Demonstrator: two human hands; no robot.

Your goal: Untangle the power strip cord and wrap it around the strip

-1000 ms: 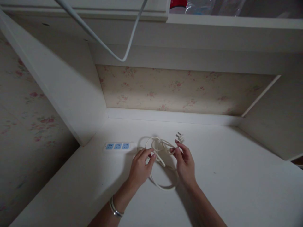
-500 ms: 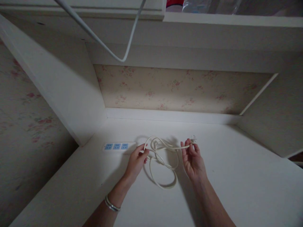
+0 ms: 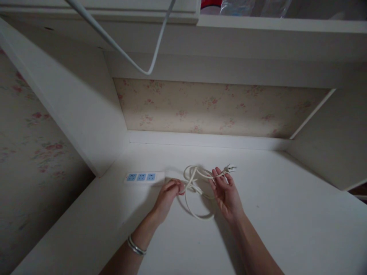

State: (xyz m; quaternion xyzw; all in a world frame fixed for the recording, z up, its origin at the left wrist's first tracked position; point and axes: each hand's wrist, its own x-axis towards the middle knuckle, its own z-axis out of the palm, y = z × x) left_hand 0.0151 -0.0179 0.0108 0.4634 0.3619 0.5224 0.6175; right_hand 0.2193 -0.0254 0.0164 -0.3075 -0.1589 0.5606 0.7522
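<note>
A cream power cord (image 3: 200, 218) hangs in loose loops between my two hands above the white desktop. My left hand (image 3: 169, 194) is closed, its fingers pinching the cord at the left side of the loops. My right hand (image 3: 226, 193) is turned palm up and holds the cord near its plug, the fingers only loosely bent under it. Just beyond those fingertips the white plug (image 3: 229, 168) points right with its metal prongs bare. To the left of my left hand lies the white power strip (image 3: 145, 177) with blue socket faces; its right end is near my fingers.
The white desktop (image 3: 286, 214) ends at a low back ledge (image 3: 209, 139), with flowered wallpaper (image 3: 183, 109) behind. Side panels stand left and right. Overhead, a shelf (image 3: 258, 44) juts out, and a thin white bent rod or cable (image 3: 147, 72) dangles in front of it.
My left hand has pulled its fingers closed and drawn the loops tighter. The right hand has shifted slightly left and turned, bringing the plug into clearer view.
</note>
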